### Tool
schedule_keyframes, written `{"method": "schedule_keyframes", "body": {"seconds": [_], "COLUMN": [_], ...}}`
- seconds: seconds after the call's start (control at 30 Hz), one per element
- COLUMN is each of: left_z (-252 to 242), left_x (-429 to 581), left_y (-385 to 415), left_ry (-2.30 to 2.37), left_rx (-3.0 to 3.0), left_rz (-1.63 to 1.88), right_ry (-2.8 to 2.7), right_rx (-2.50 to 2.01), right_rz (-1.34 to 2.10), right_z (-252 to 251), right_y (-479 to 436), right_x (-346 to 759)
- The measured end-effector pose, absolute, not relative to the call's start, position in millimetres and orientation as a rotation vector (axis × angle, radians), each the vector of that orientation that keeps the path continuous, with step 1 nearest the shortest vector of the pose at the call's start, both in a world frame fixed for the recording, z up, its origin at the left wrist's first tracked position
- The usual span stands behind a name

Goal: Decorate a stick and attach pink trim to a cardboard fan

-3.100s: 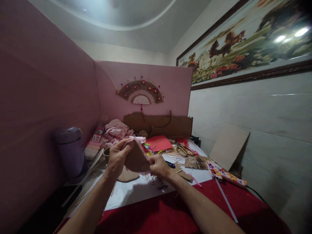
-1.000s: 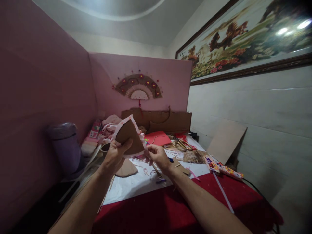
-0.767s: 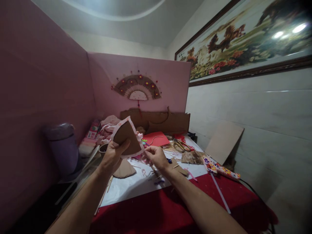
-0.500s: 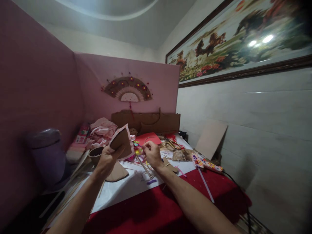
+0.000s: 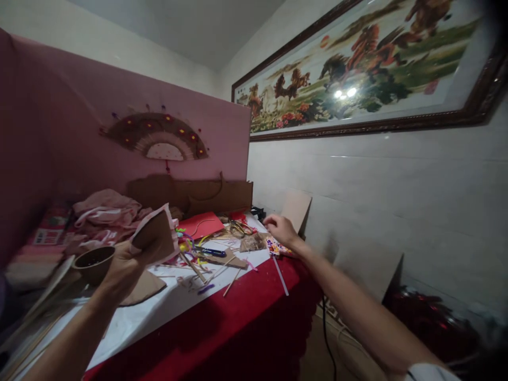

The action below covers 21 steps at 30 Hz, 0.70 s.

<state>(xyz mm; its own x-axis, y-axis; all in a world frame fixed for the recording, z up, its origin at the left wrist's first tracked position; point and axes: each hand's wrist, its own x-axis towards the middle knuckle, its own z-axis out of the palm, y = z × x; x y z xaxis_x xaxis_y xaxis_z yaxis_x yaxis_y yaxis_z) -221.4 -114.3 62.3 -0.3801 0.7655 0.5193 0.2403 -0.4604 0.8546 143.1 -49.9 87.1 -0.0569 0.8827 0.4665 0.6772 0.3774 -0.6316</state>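
Observation:
My left hand [image 5: 121,267] is closed on a piece of brown cardboard [image 5: 156,238] edged with pink cloth, held up above the table's left part. A fan-shaped cardboard piece [image 5: 145,290] lies beneath it, beside a brown bowl [image 5: 93,262]. My right hand [image 5: 281,230] hovers over the table's right end, fingers loosely bent and apart, with nothing visible in them. Just below it lies a flower-patterned glue gun [image 5: 275,246], partly covered by the hand and wrist. A pale glue stick [image 5: 281,276] slants down from there over the red cloth.
Mid-table are a blue cutter [image 5: 210,251], thin sticks, pipe cleaners and gold-handled scissors [image 5: 239,228]. A red sheet [image 5: 202,225] lies behind them. Crumpled pink cloth [image 5: 109,209] is heaped at left. A black cord [image 5: 327,338] hangs off the table's right edge.
My right hand has moved right, from beside the cardboard to above the glue gun, and its pinch has loosened. The view has turned right. My left hand still holds the cardboard.

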Motion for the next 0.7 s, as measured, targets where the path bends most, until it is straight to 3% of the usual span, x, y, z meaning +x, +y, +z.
{"method": "schedule_keyframes", "body": {"seconds": [0.2, 0.7], "left_z": [67.5, 63.3], "left_x": [-218.0, -220.5], "left_y": [-118.6, -116.2], "left_ry": [1.219, 1.258], "left_rx": [1.295, 1.213], "left_rz": [1.821, 1.888], "right_ry": [-2.034, -2.179], "right_rx": [-1.563, -1.562], "right_rz": [0.286, 0.225], "right_z": [42.4, 11.5], "right_y": [-52.3, -32.4], "right_x": [226.6, 224.7]}}
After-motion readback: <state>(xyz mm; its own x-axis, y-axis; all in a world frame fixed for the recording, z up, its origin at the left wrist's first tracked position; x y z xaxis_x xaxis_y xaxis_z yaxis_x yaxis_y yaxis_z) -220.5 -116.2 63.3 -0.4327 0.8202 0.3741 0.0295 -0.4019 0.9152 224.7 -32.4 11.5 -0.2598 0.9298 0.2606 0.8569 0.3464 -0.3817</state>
